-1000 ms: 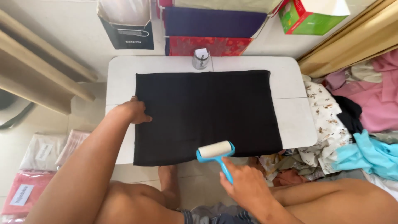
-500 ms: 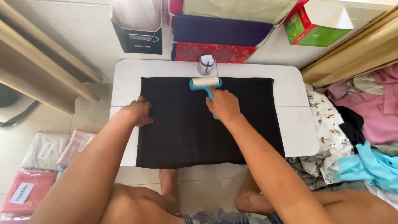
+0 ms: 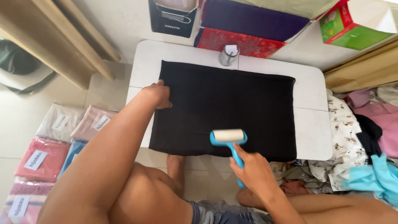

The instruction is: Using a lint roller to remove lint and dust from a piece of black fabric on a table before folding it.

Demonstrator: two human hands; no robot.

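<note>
Here the right hand has its grip wrapped tight round the blue handle of a lint roller, whose pale drum lies on the black cloth just ahead of the fingers, near the cloth's near edge. The left hand lies flat, fingers pressed down on the cloth's left edge (seemingly to keep it from sliding under the roller). The cloth is spread smooth over the white surface. Far beyond the roller grip a small clear jar stands at the cloth's back edge; packaged folded fabrics lie on the floor outside the left arm.
</note>
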